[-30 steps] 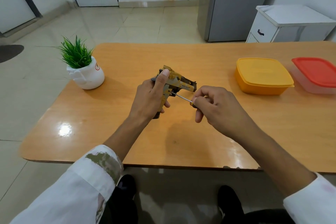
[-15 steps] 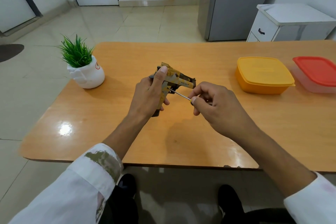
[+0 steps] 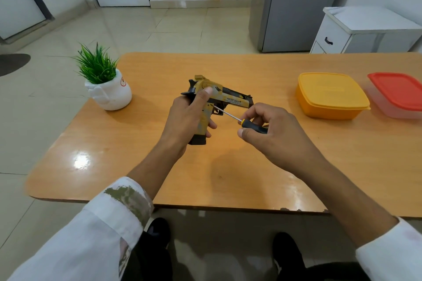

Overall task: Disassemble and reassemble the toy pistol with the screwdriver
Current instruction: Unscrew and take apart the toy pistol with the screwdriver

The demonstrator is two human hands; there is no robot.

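The person sat at the table (image 3: 159, 70) with both forearms out over it, white sleeves pushed back. The left hand (image 3: 185, 121) was wrapped around the grip of the pistol (image 3: 230, 98), thumb pressed up against the yellow side, and held it above the tabletop with the barrel pointing right and the black magazine base sticking out below the fist. The right hand (image 3: 274, 130) was closed on the screwdriver (image 3: 242, 121), pinching its black and yellow handle between thumb and fingertips. The thin metal shaft ran up and to the left, and its tip met the pistol's frame just behind the trigger, right beside the left thumb. Whether the tip sat in a screw head was too small to tell.

A plant (image 3: 102, 80) in a white pot stood near the table's left edge, well apart from the hands. On the right side sat a yellow box (image 3: 331, 96) with its lid on, and just beside it a red-lidded box (image 3: 397, 93) cut off by the frame edge. Past the table stood a grey fridge (image 3: 296, 4) and a white cabinet (image 3: 365, 29).
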